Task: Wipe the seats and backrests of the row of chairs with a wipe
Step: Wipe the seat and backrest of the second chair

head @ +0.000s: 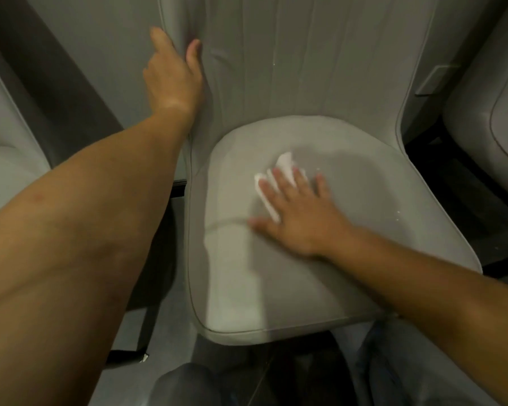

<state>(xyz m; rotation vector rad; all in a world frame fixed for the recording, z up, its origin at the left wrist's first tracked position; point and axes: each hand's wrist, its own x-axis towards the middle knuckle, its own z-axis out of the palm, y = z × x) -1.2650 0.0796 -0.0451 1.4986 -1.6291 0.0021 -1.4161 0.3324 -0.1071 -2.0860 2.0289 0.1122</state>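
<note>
The person leans over one grey chair in the row. The right hand (298,212) lies flat on the seat (276,273), fingers spread and extended, pressing a white wipe (276,186) against the cushion. The wipe sits under the fingers near the middle of the seat, toward the rear; part of it shows past the fingertips and beside the index finger. It is pinned by pressure only, not gripped.

The left hand (172,74) rests on the left edge of the backrest (305,60), thumb on the front face, fingers reaching around the edge. It holds nothing else and appears to brace the chair.

Neighbouring chairs (9,159) stand close on both sides. Small pale specks lie on the seat near its right edge.

Risks from this position:
- The wipe may bunch or slide out from under the open palm, because nothing clamps it.
- The front and side margins of the seat may be missed if strokes stay central.
- The specks at the right edge may be pushed into the seam instead of lifted.
- The backrest appears not yet wiped; the bracing hand covers part of it.
</note>
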